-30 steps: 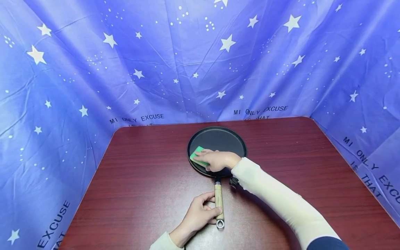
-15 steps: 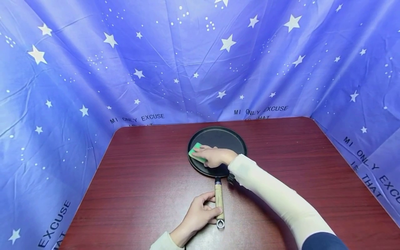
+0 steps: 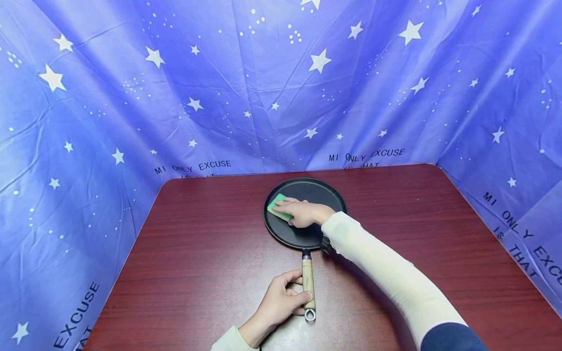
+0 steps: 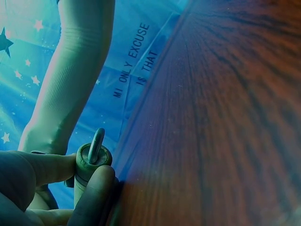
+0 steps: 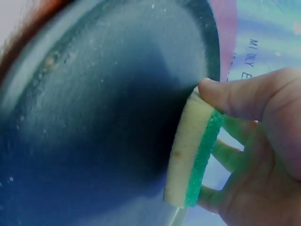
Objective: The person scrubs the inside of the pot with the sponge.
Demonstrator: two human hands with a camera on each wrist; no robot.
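A round black frying pan (image 3: 320,192) lies on the table, its wooden handle (image 3: 308,280) pointing toward me. My left hand (image 3: 278,300) holds that handle near its metal hanging ring (image 3: 310,315), thumb on one side and fingers on the other. On the left part of the pan's inner surface, my right hand (image 3: 304,213) grips a sponge (image 3: 277,207). The right wrist view shows the sponge (image 5: 188,150) with its pale side against the pan (image 5: 103,103) and its green side toward the palm. The thumb is at one end of it, and several fingers are behind.
The dark red wooden table (image 3: 197,243) has its far edge just behind the pan. Blue curtains (image 3: 246,87) with white stars and lettering hang along the back and both sides. The right forearm's white sleeve (image 3: 386,268) crosses over the table's right part.
My right hand has moved the sponge up along the pan's left side, first slightly left, then a little right and farther from me. The left hand and the pan have stayed put.
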